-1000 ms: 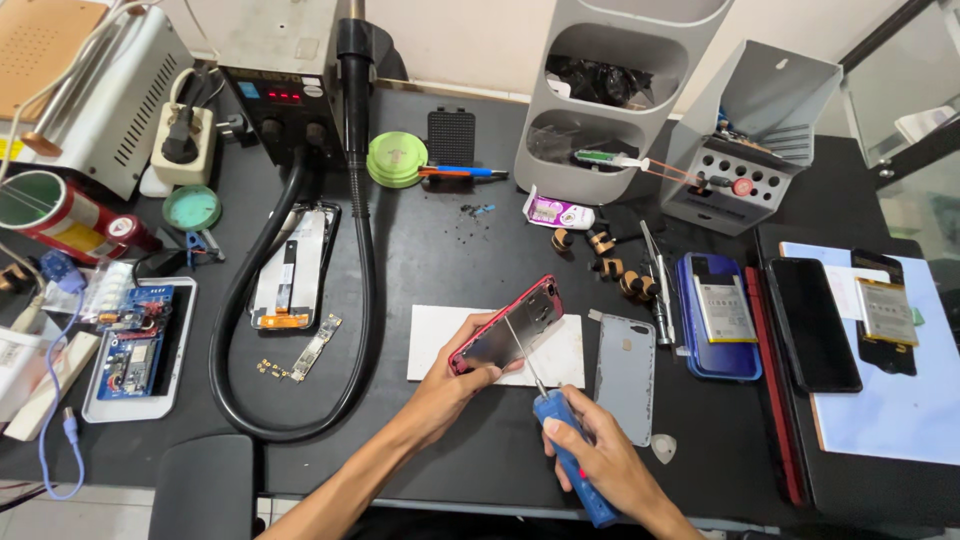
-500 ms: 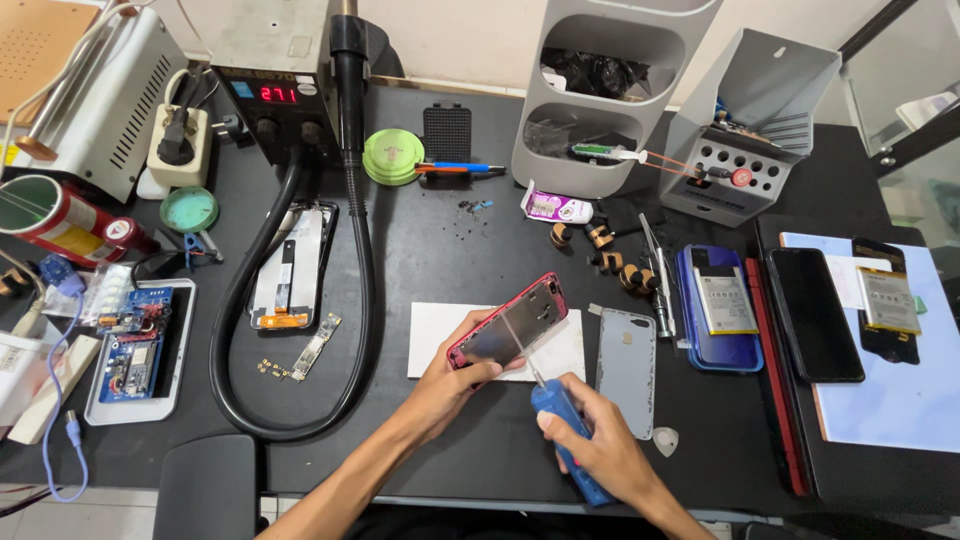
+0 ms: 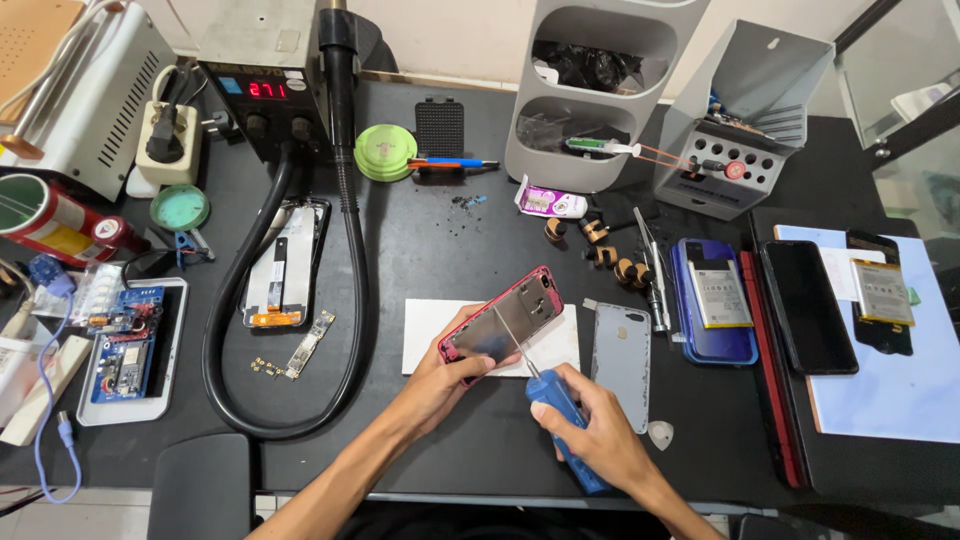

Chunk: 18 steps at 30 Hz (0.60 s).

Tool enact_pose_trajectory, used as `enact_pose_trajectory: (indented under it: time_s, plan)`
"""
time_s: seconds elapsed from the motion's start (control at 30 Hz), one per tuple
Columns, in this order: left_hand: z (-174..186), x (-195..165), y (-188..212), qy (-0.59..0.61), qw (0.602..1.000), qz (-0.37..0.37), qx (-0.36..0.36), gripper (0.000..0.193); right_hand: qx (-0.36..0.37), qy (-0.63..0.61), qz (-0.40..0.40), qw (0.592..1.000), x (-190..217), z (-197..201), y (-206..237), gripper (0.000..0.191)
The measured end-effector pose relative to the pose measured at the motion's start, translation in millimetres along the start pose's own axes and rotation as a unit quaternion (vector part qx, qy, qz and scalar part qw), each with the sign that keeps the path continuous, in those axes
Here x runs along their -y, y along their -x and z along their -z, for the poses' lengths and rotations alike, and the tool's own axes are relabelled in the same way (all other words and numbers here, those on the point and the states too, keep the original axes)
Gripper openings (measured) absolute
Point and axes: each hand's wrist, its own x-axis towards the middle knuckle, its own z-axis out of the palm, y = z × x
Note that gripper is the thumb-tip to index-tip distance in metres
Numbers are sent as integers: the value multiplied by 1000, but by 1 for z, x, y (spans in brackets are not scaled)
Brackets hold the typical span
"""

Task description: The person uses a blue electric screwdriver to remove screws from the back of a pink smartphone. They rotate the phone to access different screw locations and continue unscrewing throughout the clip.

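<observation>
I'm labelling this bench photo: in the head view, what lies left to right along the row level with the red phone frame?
Blue circuit board in white tray → black hose loop → red phone frame in left hand → grey back cover → blue phone with battery → black phone.

A black bench [image 3: 440, 240] filled most of the view under even, bright light. Behind it ran a pale cream wall [image 3: 450, 35]. At the right, a glass pane [image 3: 900, 70] in a dark frame caught soft reflections. Below the bench's front edge, a strip of light tiled floor [image 3: 60, 515] showed at the lower left, beside a dark chair back [image 3: 200, 485].
</observation>
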Motion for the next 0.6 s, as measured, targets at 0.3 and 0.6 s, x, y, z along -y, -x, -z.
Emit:
enact_pose_trajectory:
  time_s: [0.3,0.6]
  plan:
    - [-1,-3,1,-5,1000,5,-1,66,21,-6,-8,1000,-1,0,3,34]
    - [7,7,-1,-21,999,13,-23,68,19,-23,-8,1000,-2,1,6,36]
